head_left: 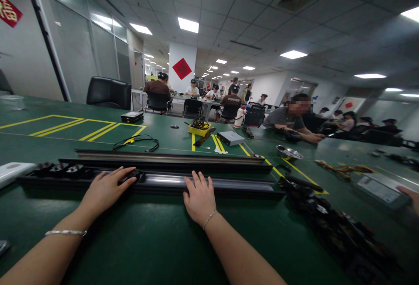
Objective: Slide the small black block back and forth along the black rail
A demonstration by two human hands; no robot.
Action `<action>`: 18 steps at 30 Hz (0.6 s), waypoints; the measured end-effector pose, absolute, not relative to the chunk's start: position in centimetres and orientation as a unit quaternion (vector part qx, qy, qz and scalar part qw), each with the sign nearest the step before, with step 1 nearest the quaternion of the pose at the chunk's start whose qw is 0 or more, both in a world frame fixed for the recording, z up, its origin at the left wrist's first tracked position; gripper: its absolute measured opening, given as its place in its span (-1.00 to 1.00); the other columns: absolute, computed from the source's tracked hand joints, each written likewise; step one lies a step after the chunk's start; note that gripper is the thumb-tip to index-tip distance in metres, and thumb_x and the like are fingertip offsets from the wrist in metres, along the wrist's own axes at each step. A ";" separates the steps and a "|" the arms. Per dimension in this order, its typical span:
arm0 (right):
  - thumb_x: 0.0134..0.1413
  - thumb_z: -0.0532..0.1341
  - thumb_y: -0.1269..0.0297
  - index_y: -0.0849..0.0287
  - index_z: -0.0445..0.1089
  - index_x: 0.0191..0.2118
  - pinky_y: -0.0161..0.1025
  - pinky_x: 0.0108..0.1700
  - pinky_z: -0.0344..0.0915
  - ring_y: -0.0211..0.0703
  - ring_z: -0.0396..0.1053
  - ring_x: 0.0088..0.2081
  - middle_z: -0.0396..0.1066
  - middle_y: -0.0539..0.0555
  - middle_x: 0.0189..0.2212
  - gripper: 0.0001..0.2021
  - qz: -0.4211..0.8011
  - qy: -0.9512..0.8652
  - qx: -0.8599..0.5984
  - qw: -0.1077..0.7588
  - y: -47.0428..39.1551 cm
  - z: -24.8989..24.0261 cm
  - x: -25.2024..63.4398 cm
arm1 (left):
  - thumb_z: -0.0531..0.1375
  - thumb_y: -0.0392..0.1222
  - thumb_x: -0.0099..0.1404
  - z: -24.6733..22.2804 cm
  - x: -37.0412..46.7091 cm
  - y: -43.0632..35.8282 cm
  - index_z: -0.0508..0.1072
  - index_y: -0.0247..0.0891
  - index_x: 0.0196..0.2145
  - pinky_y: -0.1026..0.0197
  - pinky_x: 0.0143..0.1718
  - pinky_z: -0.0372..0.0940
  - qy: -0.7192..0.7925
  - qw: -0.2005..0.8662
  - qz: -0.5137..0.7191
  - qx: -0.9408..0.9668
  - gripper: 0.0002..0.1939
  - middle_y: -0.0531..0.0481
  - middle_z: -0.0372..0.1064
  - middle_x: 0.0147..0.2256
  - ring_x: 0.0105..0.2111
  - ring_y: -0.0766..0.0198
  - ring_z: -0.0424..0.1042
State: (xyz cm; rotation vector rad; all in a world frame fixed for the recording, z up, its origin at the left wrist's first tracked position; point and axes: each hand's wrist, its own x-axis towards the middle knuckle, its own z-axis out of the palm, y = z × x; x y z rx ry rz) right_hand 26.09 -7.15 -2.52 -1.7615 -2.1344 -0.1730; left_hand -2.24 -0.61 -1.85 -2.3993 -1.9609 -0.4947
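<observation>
A long black channel-shaped housing [229,184] lies across the green table in front of me, its inner floor shiny. At its left end sit several black socket modules [74,169]. My left hand [106,187] reaches over the housing, thumb and index finger together at a small black socket module [140,175] inside it. Part of that module is hidden by the fingertips. Farther right, my right hand [200,200] rests with spread fingers on the near edge of the housing, holding nothing. Just behind lies a second long black strip [209,165], parallel to it.
Loose black parts [340,228] are heaped at the right. Beyond the strips are a black cable [152,143], a yellow box [199,128], a grey box [231,138] and a metal bowl [290,152]. A person [288,117] leans on the table; another person's hand [410,197] touches a metal case [381,189].
</observation>
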 end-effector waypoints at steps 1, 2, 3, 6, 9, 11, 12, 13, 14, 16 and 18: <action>0.14 0.01 0.10 -0.05 0.13 0.15 0.07 0.19 -0.30 0.00 -0.15 0.24 -0.03 0.04 0.23 -0.56 -0.062 -0.757 -0.624 0.183 -7.1 -2.5 26.1 | -0.12 0.10 0.24 -1.9 -2.3 -0.6 0.19 -0.16 0.13 -0.13 0.13 -0.05 -0.623 0.004 -0.156 -0.766 -0.44 -0.09 0.22 0.11 0.17 0.03 0.08; 0.14 0.00 0.10 -0.05 0.13 0.15 0.07 0.19 -0.30 0.00 -0.15 0.23 -0.03 0.05 0.23 -0.56 -0.062 -0.757 -0.625 0.183 -7.1 -2.6 26.1 | -0.13 0.10 0.24 -2.0 -2.3 -0.6 0.18 -0.16 0.13 -0.14 0.13 -0.05 -0.621 0.008 -0.155 -0.768 -0.44 -0.08 0.22 0.11 0.17 0.03 0.08; 0.14 0.01 0.10 -0.05 0.12 0.15 0.07 0.19 -0.30 0.00 -0.14 0.23 -0.02 0.05 0.23 -0.56 -0.063 -0.756 -0.625 0.183 -7.1 -2.6 26.1 | -0.13 0.10 0.25 -2.1 -2.3 -0.5 0.18 -0.16 0.13 -0.15 0.13 -0.05 -0.618 0.011 -0.155 -0.771 -0.44 -0.08 0.21 0.12 0.17 0.03 0.08; 0.14 0.01 0.10 -0.05 0.12 0.15 0.07 0.18 -0.29 0.00 -0.14 0.23 -0.02 0.05 0.23 -0.55 -0.068 -0.756 -0.625 0.183 -7.1 -2.6 26.1 | -0.15 0.09 0.25 -2.3 -2.4 -0.5 0.17 -0.12 0.14 -0.17 0.12 -0.05 -0.609 0.020 -0.156 -0.777 -0.45 -0.05 0.21 0.12 0.18 0.04 0.06; 0.14 0.01 0.10 -0.05 0.12 0.15 0.07 0.18 -0.29 0.00 -0.14 0.23 -0.03 0.05 0.23 -0.55 -0.074 -0.757 -0.625 0.179 -7.0 -2.6 26.1 | -0.15 0.12 0.25 -2.2 -2.3 -0.5 0.16 -0.11 0.14 -0.18 0.12 -0.06 -0.615 0.015 -0.155 -0.773 -0.44 -0.05 0.22 0.12 0.18 0.04 0.04; 0.14 0.00 0.09 -0.05 0.12 0.15 0.07 0.18 -0.28 0.00 -0.14 0.23 -0.03 0.05 0.23 -0.56 -0.076 -0.757 -0.624 0.178 -7.0 -2.6 26.1 | -0.14 0.13 0.24 -2.1 -2.3 -0.6 0.17 -0.13 0.14 -0.18 0.12 -0.06 -0.623 0.009 -0.155 -0.767 -0.43 -0.07 0.22 0.11 0.18 0.03 0.04; 0.14 0.00 0.09 -0.05 0.12 0.15 0.07 0.18 -0.28 0.00 -0.14 0.23 -0.03 0.05 0.23 -0.56 -0.077 -0.758 -0.623 0.179 -7.0 -2.6 26.1 | -0.13 0.13 0.24 -2.1 -2.2 -0.6 0.17 -0.13 0.13 -0.18 0.12 -0.06 -0.625 0.009 -0.156 -0.765 -0.43 -0.07 0.23 0.11 0.18 0.03 0.05; 0.14 0.00 0.09 -0.05 0.12 0.15 0.07 0.18 -0.28 0.00 -0.14 0.23 -0.02 0.05 0.23 -0.56 -0.077 -0.758 -0.623 0.180 -7.1 -2.6 26.1 | -0.13 0.12 0.24 -2.0 -2.2 -0.7 0.18 -0.13 0.13 -0.18 0.12 -0.06 -0.625 0.010 -0.159 -0.764 -0.43 -0.07 0.23 0.11 0.18 0.03 0.05; 0.14 0.01 0.09 -0.05 0.12 0.15 0.07 0.18 -0.28 -0.01 -0.14 0.23 -0.02 0.05 0.23 -0.55 -0.076 -0.758 -0.623 0.181 -7.1 -2.7 26.1 | -0.13 0.12 0.24 -2.0 -2.2 -0.7 0.18 -0.12 0.13 -0.18 0.12 -0.06 -0.624 0.012 -0.160 -0.765 -0.44 -0.07 0.23 0.10 0.18 0.03 0.05; 0.14 0.01 0.10 -0.05 0.12 0.15 0.07 0.19 -0.29 -0.01 -0.13 0.23 -0.02 0.05 0.23 -0.56 -0.075 -0.757 -0.623 0.183 -7.1 -2.7 26.1 | -0.13 0.11 0.24 -1.9 -2.1 -0.8 0.18 -0.11 0.13 -0.19 0.12 -0.06 -0.624 0.012 -0.161 -0.765 -0.44 -0.07 0.23 0.10 0.17 0.03 0.06; 0.13 0.01 0.10 -0.05 0.12 0.15 0.07 0.19 -0.29 0.00 -0.14 0.23 -0.01 0.04 0.23 -0.56 -0.074 -0.757 -0.623 0.184 -7.1 -2.7 26.1 | -0.14 0.12 0.24 -1.9 -2.1 -0.8 0.18 -0.12 0.13 -0.19 0.13 -0.07 -0.626 0.010 -0.157 -0.764 -0.44 -0.09 0.23 0.10 0.17 0.03 0.06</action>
